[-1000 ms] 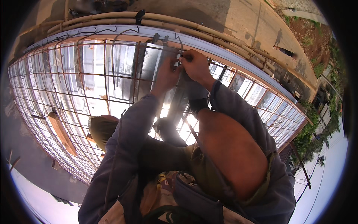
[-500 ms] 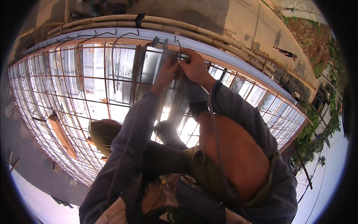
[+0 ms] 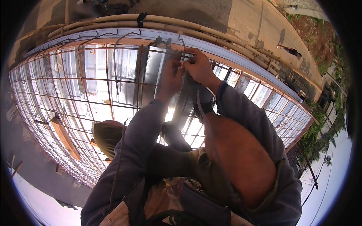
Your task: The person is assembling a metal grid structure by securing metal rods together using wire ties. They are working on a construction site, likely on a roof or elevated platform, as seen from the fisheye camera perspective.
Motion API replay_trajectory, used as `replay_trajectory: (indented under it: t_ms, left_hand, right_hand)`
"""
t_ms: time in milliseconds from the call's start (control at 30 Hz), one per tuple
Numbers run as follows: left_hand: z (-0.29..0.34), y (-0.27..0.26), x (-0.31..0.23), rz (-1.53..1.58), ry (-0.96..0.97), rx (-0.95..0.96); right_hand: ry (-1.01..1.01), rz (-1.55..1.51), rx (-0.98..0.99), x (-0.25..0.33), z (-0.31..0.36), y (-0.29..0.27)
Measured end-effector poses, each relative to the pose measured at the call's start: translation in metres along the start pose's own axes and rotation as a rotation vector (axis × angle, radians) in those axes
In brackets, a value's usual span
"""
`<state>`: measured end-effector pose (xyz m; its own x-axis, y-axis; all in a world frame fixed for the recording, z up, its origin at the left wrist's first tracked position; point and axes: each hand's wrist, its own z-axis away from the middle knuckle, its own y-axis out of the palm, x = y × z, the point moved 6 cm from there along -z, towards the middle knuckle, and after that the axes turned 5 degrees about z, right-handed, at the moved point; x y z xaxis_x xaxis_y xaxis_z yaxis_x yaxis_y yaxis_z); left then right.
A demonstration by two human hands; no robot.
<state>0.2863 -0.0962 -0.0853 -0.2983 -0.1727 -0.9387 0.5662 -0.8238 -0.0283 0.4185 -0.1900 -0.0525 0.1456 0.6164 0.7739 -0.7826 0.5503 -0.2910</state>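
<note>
Nearest, at the lower edge, a dark pouch [image 3: 203, 205] sits at the person's waist beside a patch of patterned cloth; no label on it can be made out. Both grey-sleeved forearms rise from there and converge toward the far middle of the scene. The left hand [image 3: 171, 77] is curled, fingers pressed together around a thin tie wire [image 3: 183, 47] at a crossing of the rebar grid [image 3: 94, 98]. The right hand [image 3: 200, 67] touches it from the right, its fingertips pinching the same wire just above the bars. The rusty grid lies over shiny metal decking [image 3: 124, 64] and spreads left and right. A wooden plank [image 3: 65, 138] lies on it at near left. Beyond the far edge run pale bamboo poles [image 3: 181, 23], then bare concrete.
</note>
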Motion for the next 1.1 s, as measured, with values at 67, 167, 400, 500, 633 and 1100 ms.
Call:
replay_trajectory:
  t_ms: [67,167,400,500,633,1100]
  left_hand:
    - [0.005,0.011,-0.006,-0.036,-0.057,0.013]
    - [0.007,0.011,-0.009,-0.167,-0.005,-0.028]
    - [0.005,0.002,-0.037,-0.561,0.243,-0.229]
    - [-0.005,-0.010,-0.032,-0.258,0.029,-0.181]
    - [-0.008,-0.011,-0.041,-0.228,-0.043,-0.122]
    - [0.019,0.011,-0.036,-0.334,0.013,-0.175]
  right_hand:
    - [0.026,-0.045,0.007,-0.009,0.000,-0.004]
    - [0.075,-0.064,0.043,-0.009,-0.001,0.000]
    - [0.071,-0.058,-0.058,0.008,0.011,-0.048]
    - [0.104,-0.061,-0.093,0.011,0.031,-0.084]
    - [0.218,-0.067,-0.044,-0.008,0.053,-0.112]
    - [-0.170,0.258,-0.139,-0.010,0.055,-0.052]
